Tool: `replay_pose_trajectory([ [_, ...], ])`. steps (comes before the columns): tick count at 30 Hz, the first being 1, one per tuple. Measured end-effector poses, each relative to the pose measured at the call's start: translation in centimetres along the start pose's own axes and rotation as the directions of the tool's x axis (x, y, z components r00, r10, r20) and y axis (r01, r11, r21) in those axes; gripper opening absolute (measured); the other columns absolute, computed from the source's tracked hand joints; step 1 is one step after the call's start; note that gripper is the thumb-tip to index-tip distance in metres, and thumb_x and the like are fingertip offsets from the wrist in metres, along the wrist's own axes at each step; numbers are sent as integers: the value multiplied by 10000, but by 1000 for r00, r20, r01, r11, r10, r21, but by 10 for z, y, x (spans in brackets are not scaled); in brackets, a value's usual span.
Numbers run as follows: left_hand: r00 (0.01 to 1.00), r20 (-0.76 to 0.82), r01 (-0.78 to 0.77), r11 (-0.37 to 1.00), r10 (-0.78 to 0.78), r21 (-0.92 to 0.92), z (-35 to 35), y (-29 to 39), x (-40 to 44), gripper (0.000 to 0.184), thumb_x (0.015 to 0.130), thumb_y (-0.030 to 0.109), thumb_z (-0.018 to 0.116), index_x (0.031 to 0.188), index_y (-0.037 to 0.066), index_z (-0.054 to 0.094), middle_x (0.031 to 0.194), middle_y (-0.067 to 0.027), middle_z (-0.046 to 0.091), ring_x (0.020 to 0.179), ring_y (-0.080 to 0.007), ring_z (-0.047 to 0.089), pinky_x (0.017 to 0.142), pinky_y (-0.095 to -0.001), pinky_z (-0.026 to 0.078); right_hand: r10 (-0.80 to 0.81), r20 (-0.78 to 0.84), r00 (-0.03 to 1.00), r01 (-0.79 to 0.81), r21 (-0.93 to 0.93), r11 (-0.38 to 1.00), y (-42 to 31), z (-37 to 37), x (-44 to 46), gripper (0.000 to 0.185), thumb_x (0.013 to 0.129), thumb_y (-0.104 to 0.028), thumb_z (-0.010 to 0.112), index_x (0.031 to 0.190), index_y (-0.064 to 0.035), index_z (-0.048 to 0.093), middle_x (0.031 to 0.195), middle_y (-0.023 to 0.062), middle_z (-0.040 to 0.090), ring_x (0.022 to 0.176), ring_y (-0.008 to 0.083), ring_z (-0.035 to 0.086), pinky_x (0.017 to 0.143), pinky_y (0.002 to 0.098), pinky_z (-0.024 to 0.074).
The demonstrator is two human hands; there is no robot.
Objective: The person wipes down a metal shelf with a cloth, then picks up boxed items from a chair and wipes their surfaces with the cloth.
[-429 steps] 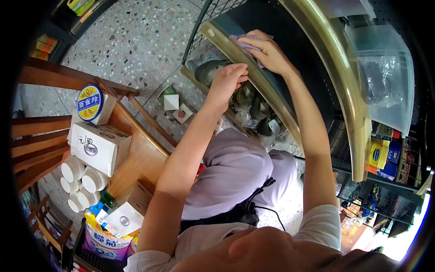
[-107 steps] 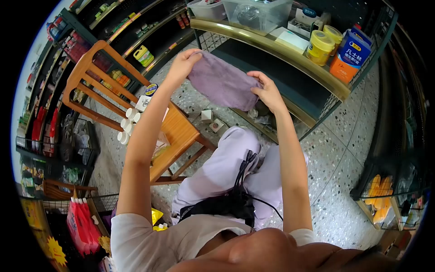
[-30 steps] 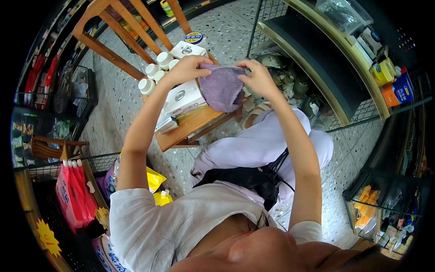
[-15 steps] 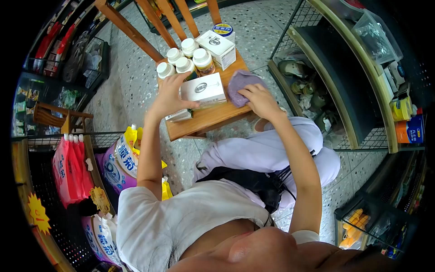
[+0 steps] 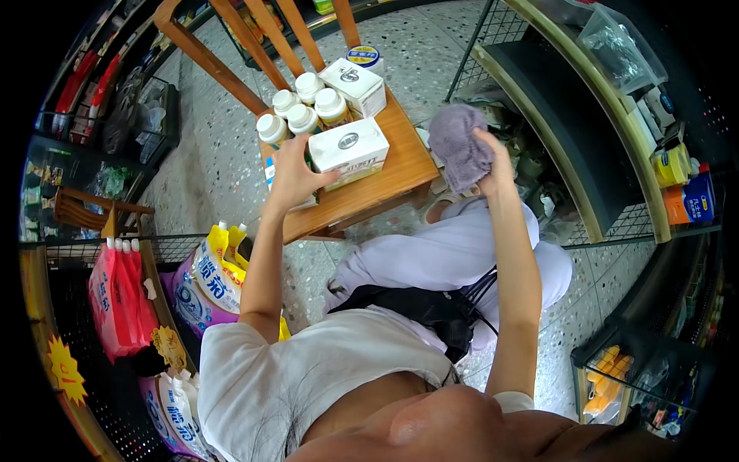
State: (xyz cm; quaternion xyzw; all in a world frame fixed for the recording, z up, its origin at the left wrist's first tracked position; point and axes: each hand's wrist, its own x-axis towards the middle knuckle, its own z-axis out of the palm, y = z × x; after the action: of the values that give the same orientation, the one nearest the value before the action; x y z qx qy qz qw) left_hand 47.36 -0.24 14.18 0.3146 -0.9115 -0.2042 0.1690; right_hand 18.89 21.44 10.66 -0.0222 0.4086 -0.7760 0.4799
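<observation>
My left hand (image 5: 296, 173) is around the left end of a white box (image 5: 351, 146) with a dark oval mark. Its thumb is at the near side and the fingers reach toward the far side. A crumpled purple cloth (image 5: 459, 146) is held in my right hand (image 5: 496, 163), off the chair's right edge. Behind the box, several white-capped bottles (image 5: 304, 118) stand close together, with a second white box (image 5: 356, 86) to their right. Part of another carton (image 5: 269, 171) shows beside my left hand. All these stand on a wooden chair (image 5: 404, 165).
A blue-and-yellow-lidded tub (image 5: 364, 56) stands at the chair's back corner. Dark shelving (image 5: 554, 115) rises on the right. At left are purple detergent bags (image 5: 204, 285) and pink hanging packs (image 5: 119, 300). My bent legs (image 5: 431, 254) are close to the chair.
My right hand has lifted the purple cloth off the chair seat and carried it to the right. My left hand and the front white box have shifted slightly right along the seat.
</observation>
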Motion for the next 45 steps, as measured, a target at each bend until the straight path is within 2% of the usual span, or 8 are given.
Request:
replay_pose_trajectory([
  [7, 986, -110, 72, 915, -126, -398, 63, 40, 23, 718, 607, 214, 874, 1173, -19, 497, 1122, -209, 626, 1058, -314, 616, 916, -380, 475, -80, 70, 994, 58, 271, 961, -4, 7, -15, 487, 865, -239, 621, 1279, -2, 525, 1201, 140, 629, 1078, 292, 610, 981, 430, 477],
  [11, 967, -157, 92, 850, -200, -519, 105, 40, 33, 703, 624, 198, 865, 1174, -21, 486, 1119, -196, 610, 1060, -295, 608, 914, -371, 476, -256, -33, 966, 257, 27, 966, 2, 28, -10, 472, 836, -144, 650, 1274, -23, 521, 1195, 122, 612, 1107, 258, 594, 973, 397, 476],
  [15, 966, -175, 33, 763, -189, -645, 117, 36, 36, 695, 631, 191, 863, 1171, -18, 478, 1114, -189, 595, 1052, -304, 605, 908, -378, 476, -593, 309, 743, 598, -704, 383, 26, 51, 0, 399, 825, -130, 655, 1205, -50, 565, 1232, 120, 592, 1043, 275, 617, 875, 349, 504],
  [18, 964, -201, -1, 759, -172, -652, 123, 31, 35, 675, 649, 175, 846, 1176, -13, 469, 1109, -191, 584, 1029, -323, 601, 892, -391, 475, -511, 629, 586, 694, -715, -84, 47, 85, -8, 413, 720, -37, 657, 1130, -86, 649, 1181, 129, 594, 1039, 293, 593, 891, 395, 492],
  [21, 959, -241, -9, 838, -147, -545, 124, 27, 34, 655, 664, 156, 826, 1182, -9, 460, 1099, -195, 572, 1011, -338, 591, 878, -401, 471, -391, 731, 559, 681, -674, -286, 73, 97, -12, 372, 719, -59, 667, 1087, -103, 686, 1185, 128, 578, 1011, 315, 583, 852, 410, 501],
  [34, 965, -114, 114, 765, -238, -634, 125, 29, 34, 739, 600, 154, 858, 1192, -5, 446, 1119, -170, 506, 1030, -309, 559, 903, -385, 467, -316, 636, 704, 475, -752, -457, 50, 96, 8, 323, 768, -105, 621, 1081, -121, 694, 1113, 94, 569, 975, 282, 573, 779, 396, 511],
  [35, 969, -113, 114, 808, -218, -578, 123, 30, 34, 749, 601, 107, 854, 1205, 2, 423, 1111, -119, 537, 1032, -204, 565, 911, -332, 472, -315, 615, 723, 451, -765, -459, 47, 95, 9, 323, 765, -101, 621, 1079, -124, 695, 1111, 92, 569, 966, 285, 574, 775, 399, 511],
  [45, 960, -107, 128, 749, -257, -650, 118, 35, 34, 726, 600, 171, 866, 1177, -4, 460, 1115, -162, 504, 1055, -306, 537, 927, -383, 445, -484, 582, 654, 334, -795, -506, 46, 86, 20, 364, 729, -57, 633, 1083, -125, 683, 1119, 97, 568, 940, 301, 575, 722, 398, 525],
])
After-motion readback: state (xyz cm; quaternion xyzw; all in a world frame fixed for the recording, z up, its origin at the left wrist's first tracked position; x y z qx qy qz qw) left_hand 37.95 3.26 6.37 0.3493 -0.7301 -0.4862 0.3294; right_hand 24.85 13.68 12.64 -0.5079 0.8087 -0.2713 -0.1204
